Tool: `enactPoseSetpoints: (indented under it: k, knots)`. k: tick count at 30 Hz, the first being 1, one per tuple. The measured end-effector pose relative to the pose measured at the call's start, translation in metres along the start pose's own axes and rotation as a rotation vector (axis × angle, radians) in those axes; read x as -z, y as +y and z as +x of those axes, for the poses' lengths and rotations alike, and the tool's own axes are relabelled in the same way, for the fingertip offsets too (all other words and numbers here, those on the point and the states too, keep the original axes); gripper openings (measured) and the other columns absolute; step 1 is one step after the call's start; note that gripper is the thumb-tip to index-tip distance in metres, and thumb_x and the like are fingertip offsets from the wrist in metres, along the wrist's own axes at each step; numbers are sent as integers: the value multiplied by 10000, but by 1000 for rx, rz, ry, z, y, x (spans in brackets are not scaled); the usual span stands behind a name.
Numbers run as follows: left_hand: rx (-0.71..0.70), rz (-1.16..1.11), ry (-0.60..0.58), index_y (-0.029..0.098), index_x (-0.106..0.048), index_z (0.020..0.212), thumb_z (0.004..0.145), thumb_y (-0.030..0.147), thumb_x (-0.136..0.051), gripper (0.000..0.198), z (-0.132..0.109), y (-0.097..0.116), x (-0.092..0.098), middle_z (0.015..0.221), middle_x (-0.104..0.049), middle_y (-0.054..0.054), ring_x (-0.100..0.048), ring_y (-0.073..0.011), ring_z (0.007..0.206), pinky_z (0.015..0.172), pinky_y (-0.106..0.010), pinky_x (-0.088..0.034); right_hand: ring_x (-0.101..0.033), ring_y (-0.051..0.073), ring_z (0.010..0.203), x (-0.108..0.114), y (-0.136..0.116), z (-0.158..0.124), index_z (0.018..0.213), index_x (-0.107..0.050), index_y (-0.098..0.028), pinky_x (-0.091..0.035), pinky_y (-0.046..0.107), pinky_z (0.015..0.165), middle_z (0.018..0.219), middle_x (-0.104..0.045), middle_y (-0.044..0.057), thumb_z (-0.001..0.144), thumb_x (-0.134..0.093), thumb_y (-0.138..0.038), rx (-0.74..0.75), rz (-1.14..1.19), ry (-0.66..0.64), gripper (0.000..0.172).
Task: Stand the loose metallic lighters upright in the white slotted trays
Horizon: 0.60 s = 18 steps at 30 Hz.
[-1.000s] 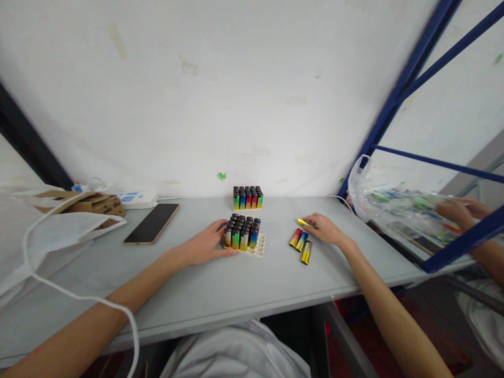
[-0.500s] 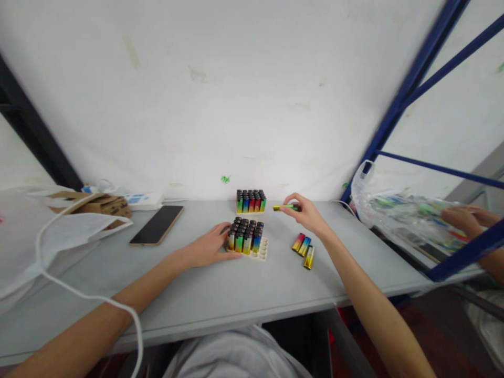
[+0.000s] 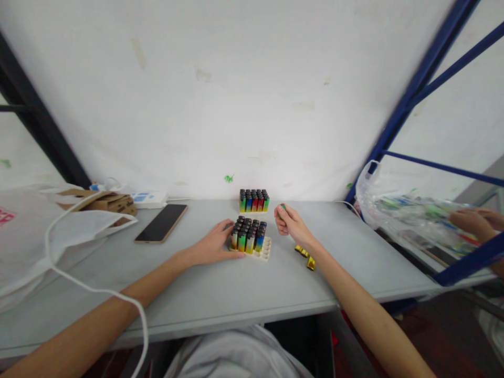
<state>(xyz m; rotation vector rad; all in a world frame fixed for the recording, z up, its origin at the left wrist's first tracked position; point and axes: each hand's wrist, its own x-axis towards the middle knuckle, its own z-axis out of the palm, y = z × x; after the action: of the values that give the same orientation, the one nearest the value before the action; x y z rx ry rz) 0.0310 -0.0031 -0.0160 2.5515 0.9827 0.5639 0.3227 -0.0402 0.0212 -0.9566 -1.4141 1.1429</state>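
My left hand (image 3: 216, 243) grips the left side of a white tray (image 3: 263, 255), thumb along its front edge. Colourful lighters with black tops (image 3: 246, 234) stand upright in the tray, and its right-hand holes hold none. My right hand (image 3: 289, 220) is closed around a lighter above the table, right of the tray; only a bit of green shows between the fingers. Loose lighters (image 3: 311, 263) lie below my right wrist, partly hidden by it. Behind the tray, a second full block of lighters (image 3: 254, 201) stands near the wall.
A phone (image 3: 161, 223) lies on the left of the grey table (image 3: 220, 299). Further left are a plastic bag (image 3: 23, 236), a cardboard piece (image 3: 112, 203) and a white cable (image 3: 94, 289). On the right, beyond a blue frame (image 3: 397, 113), are clear bags and another person's hands (image 3: 474, 221).
My right hand has moved slightly left and down toward the tray, and its lighter has turned from lying sideways to mostly hidden in the fingers. The view has shifted a little.
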Motion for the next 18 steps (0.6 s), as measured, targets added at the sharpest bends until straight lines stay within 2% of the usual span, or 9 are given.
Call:
enactPoseSetpoints:
  k: [2, 6, 10, 14, 18]
  knots:
    - [-1, -9, 14, 139, -594, 1426, 757, 754, -763, 925, 1, -2, -2, 1559, -505, -186, -457, -444, 1455, 1261, -546, -367, -242, 76, 444, -5, 4, 0, 741, -432, -241, -201, 230, 422, 575, -311, -94, 891, -599, -761, -4, -71, 83, 566]
    - [-28, -30, 44, 171, -627, 1387, 727, 717, -817, 877, 3, -3, -3, 1515, -552, -162, -521, -396, 1408, 1250, -508, -389, -292, 97, 476, -11, 15, -1, 619, -386, -244, -227, 267, 456, 533, -345, -60, 909, -546, -689, 65, -301, 188, 555]
    - [-20, -19, 81, 174, -653, 1355, 725, 717, -816, 847, 5, -2, -5, 1478, -584, -158, -556, -389, 1373, 1233, -496, -415, -316, 109, 499, -12, 20, -3, 601, -366, -252, -234, 276, 492, 521, -349, -53, 890, -493, -567, 86, -410, 271, 446]
    - [-6, 8, 81, 167, -656, 1355, 755, 739, -775, 838, 7, 1, -5, 1466, -595, -170, -546, -397, 1384, 1223, -494, -429, -332, 115, 511, -12, 16, -5, 608, -369, -252, -237, 277, 509, 532, -357, -51, 874, -472, -529, 86, -440, 291, 397]
    - [-21, -3, 87, 181, -673, 1328, 771, 740, -764, 794, 7, 0, -3, 1437, -621, -161, -569, -386, 1355, 1207, -503, -446, -334, 119, 523, -12, 12, -7, 608, -358, -253, -248, 283, 530, 536, -355, -50, 889, -477, -589, 108, -469, 261, 454]
